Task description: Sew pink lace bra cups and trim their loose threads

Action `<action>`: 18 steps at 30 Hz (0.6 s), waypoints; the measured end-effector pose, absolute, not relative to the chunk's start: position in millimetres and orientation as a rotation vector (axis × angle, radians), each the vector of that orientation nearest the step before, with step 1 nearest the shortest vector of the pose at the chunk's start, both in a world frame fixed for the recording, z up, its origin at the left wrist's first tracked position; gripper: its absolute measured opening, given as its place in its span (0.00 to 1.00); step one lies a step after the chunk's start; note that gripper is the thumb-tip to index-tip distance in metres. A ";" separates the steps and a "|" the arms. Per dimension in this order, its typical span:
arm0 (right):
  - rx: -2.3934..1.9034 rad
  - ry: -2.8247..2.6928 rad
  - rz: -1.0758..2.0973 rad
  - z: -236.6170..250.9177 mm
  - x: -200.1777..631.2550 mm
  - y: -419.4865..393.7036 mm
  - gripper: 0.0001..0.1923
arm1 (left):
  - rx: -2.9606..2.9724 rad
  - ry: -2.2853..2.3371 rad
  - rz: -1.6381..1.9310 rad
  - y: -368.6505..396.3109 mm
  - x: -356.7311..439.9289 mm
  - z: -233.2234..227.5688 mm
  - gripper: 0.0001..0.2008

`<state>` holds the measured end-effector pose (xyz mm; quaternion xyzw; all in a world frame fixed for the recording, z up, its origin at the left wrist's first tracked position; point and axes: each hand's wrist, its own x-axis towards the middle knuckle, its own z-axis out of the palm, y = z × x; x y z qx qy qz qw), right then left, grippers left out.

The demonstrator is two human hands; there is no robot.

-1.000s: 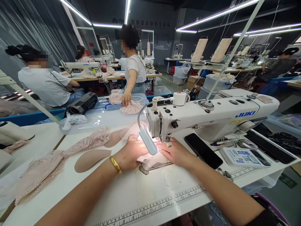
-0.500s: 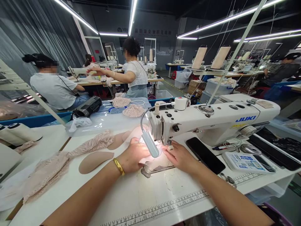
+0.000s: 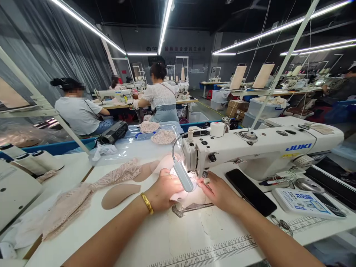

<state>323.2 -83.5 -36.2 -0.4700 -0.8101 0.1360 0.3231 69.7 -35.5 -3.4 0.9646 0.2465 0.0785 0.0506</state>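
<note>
Under the head of the white sewing machine (image 3: 267, 144) lies a pale pink fabric piece (image 3: 179, 196), brightly lit. My left hand (image 3: 164, 189), with a gold bracelet at the wrist, grips the fabric left of the needle area. A grey lamp (image 3: 184, 177) on a bent neck hides some of its fingertips. My right hand (image 3: 219, 193) pinches the fabric's edge close to the presser foot, thumb and fingers together. A beige ring-like band sits on one finger. Pink lace fabric (image 3: 69, 204) stretches across the table on the left, beside a beige cup pad (image 3: 119, 195).
A black phone (image 3: 250, 191) and a blue-and-white box (image 3: 304, 203) lie right of my right hand. Printed rulers run along the table's front edge (image 3: 217, 252). Lace pieces (image 3: 164, 137) rest on clear plastic behind. Two co-workers (image 3: 161, 92) sit or stand beyond.
The whole view has shifted, so the table and machine appear farther right and lower. Both hands stay at the fabric by the needle. A co-worker's outstretched arm has come down.
</note>
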 end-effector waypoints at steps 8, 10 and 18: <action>-1.174 -2.166 0.231 -37.5 327.4 -81.6 0.06 | 2.938 0.748 0.284 -32.1 68.1 -10.8 0.23; -1.176 -2.160 0.236 -37.6 327.4 -81.7 0.06 | 2.941 0.736 0.293 -31.6 67.7 -12.0 0.23; -1.153 -2.172 0.263 -41.1 329.6 -81.9 0.08 | 2.924 0.749 0.279 -33.8 68.6 -8.8 0.15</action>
